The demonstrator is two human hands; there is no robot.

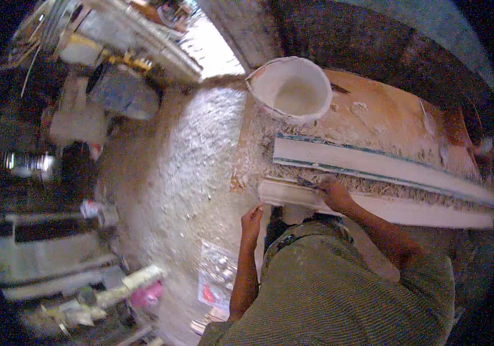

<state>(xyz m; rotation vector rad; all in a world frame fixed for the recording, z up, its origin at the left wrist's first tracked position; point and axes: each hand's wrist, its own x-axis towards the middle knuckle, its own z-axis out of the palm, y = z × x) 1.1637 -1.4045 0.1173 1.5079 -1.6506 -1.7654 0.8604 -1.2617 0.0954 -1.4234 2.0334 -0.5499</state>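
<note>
Near moulding (296, 195): I see it along the near edge of the bench (394, 106), long axis running left to right, left end by the near left corner.
Right hand (333, 193): grip narrow, holding a dark tool (306, 182) at the moulding's far side, toward its left end.
Left hand (252, 215): just beside that left end, fingers drawn together; I can't tell whether they hold or touch anything.
Reach: from my right grip the moulding lies right beneath and runs off both ways; the left hand is nearer its tip, the right nearer its length.
Green-edged strip (350, 160): beyond the moulding, roughly parallel, crumbs (376, 186) between.
Bucket (314, 95): far left corner.
</note>
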